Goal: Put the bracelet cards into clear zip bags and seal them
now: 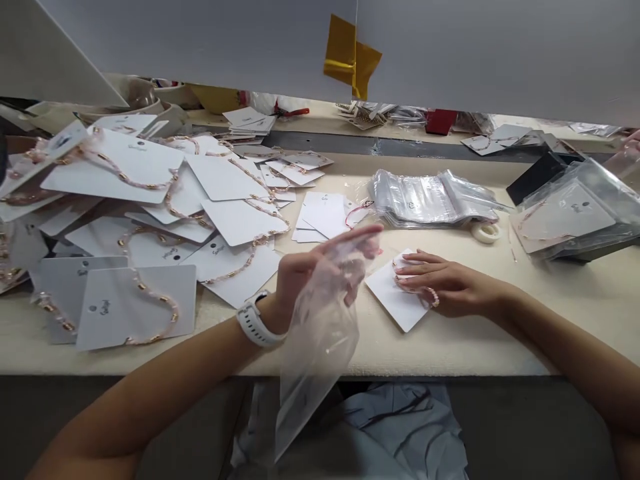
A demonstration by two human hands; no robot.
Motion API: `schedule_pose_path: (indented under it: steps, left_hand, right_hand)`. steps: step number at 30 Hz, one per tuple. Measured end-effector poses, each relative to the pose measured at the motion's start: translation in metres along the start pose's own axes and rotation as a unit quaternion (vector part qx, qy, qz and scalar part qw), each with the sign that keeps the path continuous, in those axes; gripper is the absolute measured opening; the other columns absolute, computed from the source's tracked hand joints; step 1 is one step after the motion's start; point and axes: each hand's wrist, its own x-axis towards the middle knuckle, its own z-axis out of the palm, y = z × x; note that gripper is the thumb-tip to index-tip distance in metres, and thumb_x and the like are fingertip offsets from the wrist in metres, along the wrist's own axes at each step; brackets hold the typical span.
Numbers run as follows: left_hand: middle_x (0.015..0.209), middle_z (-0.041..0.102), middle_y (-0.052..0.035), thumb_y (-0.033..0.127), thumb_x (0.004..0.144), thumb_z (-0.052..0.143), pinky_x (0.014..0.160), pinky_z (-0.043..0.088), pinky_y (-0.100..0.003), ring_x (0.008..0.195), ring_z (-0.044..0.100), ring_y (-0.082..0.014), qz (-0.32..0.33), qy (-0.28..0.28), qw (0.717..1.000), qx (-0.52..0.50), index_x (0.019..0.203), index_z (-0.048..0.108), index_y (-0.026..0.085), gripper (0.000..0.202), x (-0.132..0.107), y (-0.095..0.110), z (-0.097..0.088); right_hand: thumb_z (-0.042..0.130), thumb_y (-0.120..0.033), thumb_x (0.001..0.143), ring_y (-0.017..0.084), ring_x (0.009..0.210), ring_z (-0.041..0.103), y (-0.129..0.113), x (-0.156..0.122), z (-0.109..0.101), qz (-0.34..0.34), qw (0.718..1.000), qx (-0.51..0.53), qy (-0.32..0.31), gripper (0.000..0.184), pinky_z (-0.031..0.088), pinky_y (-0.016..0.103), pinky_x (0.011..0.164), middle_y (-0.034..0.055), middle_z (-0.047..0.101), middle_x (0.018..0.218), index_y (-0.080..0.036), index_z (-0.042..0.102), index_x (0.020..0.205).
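My left hand, with a white watch on the wrist, holds a clear plastic bag that hangs over the table's front edge; the hand and bag are smeared by motion. My right hand lies on a white card with a pink bead chain, fingers curled over the chain at the card's top. The card lies flat on the beige table, just right of the bag.
A big heap of white cards with chains covers the left. A stack of clear bags and a tape roll lie behind my right hand. Bagged cards sit at the right. A grey partition rises behind.
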Motion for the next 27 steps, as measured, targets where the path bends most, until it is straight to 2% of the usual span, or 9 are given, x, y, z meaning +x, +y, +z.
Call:
schedule_pose_path:
  steps: [2,4,8,10,13,15,20,25,27]
  left_hand:
    - [0.096,0.064,-0.0041,0.023,0.058,0.059,0.043,0.041,-0.019,0.058,0.045,-0.0095,0.018,0.010,0.999,-0.048,0.113,0.072,0.023,0.056,0.003,0.003,-0.004]
    - [0.094,0.063,-0.0037,0.020,0.059,0.061,0.045,0.043,-0.017,0.060,0.045,-0.0095,0.013,-0.001,0.996,-0.088,0.112,0.073,0.023,0.054,0.004,0.002,-0.007]
    - [0.095,0.062,-0.0041,0.018,0.059,0.057,0.042,0.042,-0.018,0.055,0.044,-0.0080,-0.026,-0.011,0.994,-0.104,0.110,0.075,0.022,0.054,0.001,-0.007,-0.003]
    - [0.092,0.063,-0.0040,0.017,0.056,0.055,0.043,0.042,-0.019,0.054,0.045,-0.0081,-0.071,-0.008,0.992,-0.108,0.109,0.076,0.021,0.057,-0.001,-0.012,0.001]
    - [0.088,0.062,-0.0049,0.016,0.050,0.054,0.046,0.042,-0.019,0.058,0.047,-0.0094,-0.115,-0.011,0.987,-0.114,0.110,0.076,0.020,0.064,-0.003,-0.015,0.006]
    - [0.091,0.062,-0.0052,0.015,0.049,0.055,0.047,0.043,-0.019,0.059,0.047,-0.0095,-0.103,-0.011,0.988,-0.111,0.110,0.076,0.019,0.065,-0.004,-0.014,0.006]
    - [0.110,0.057,-0.0030,0.012,0.056,0.062,0.066,0.052,-0.021,0.073,0.053,-0.0097,-0.069,0.015,0.993,-0.096,0.121,0.068,0.026,0.067,-0.003,-0.007,0.002]
    - [0.126,0.047,-0.0016,0.013,0.060,0.067,0.088,0.055,-0.032,0.092,0.058,-0.0142,-0.008,0.025,0.997,-0.079,0.120,0.063,0.027,0.062,0.000,0.007,0.002]
    - [0.134,0.043,-0.0018,0.017,0.065,0.070,0.091,0.054,-0.036,0.096,0.060,-0.0168,0.007,0.024,0.999,-0.028,0.127,0.058,0.029,0.065,0.001,0.012,0.000]
  right_hand:
    - [0.053,-0.040,0.097,0.028,0.147,0.031,-0.002,-0.001,0.005,0.037,0.999,-0.006,-0.005,0.052,0.021,0.055,0.122,0.0089,0.048,0.149,-0.026,0.047,0.147]
    - [0.058,-0.047,0.093,0.030,0.148,0.029,-0.006,-0.004,0.010,0.089,0.995,-0.006,0.039,0.068,0.027,0.053,0.120,0.0142,0.037,0.156,-0.023,0.037,0.152]
    - [0.045,-0.027,0.097,0.022,0.136,0.048,-0.012,-0.011,0.012,0.121,0.985,0.037,0.122,0.033,0.044,0.038,0.111,0.0145,0.048,0.144,-0.023,0.054,0.129]
    - [0.046,-0.013,0.089,0.021,0.134,0.049,-0.016,-0.012,0.010,0.099,0.990,0.037,0.092,0.032,0.043,0.037,0.112,0.0124,0.052,0.140,-0.022,0.059,0.116]
    - [0.050,-0.007,0.073,0.025,0.142,0.040,-0.020,-0.012,0.005,0.066,0.997,0.008,0.040,0.059,0.036,0.042,0.116,0.0128,0.044,0.149,-0.022,0.055,0.130]
    - [0.050,-0.007,0.073,0.026,0.141,0.041,-0.020,-0.012,0.003,0.054,0.998,-0.015,0.028,0.065,0.035,0.044,0.117,0.0131,0.045,0.149,-0.022,0.053,0.136]
    - [0.050,-0.012,0.087,0.021,0.130,0.054,-0.007,-0.008,-0.002,0.056,0.995,-0.063,0.056,0.047,0.040,0.041,0.114,0.0096,0.060,0.137,-0.024,0.059,0.132]
    - [0.053,-0.017,0.079,0.030,0.150,0.025,-0.004,-0.009,-0.012,0.058,0.995,-0.066,-0.051,0.071,0.024,0.055,0.121,0.0052,0.033,0.159,-0.025,0.043,0.149]
    - [0.056,-0.023,0.081,0.032,0.149,0.026,-0.009,-0.009,-0.015,0.075,0.991,-0.095,-0.063,0.070,0.027,0.056,0.119,0.0074,0.032,0.159,-0.023,0.042,0.150]
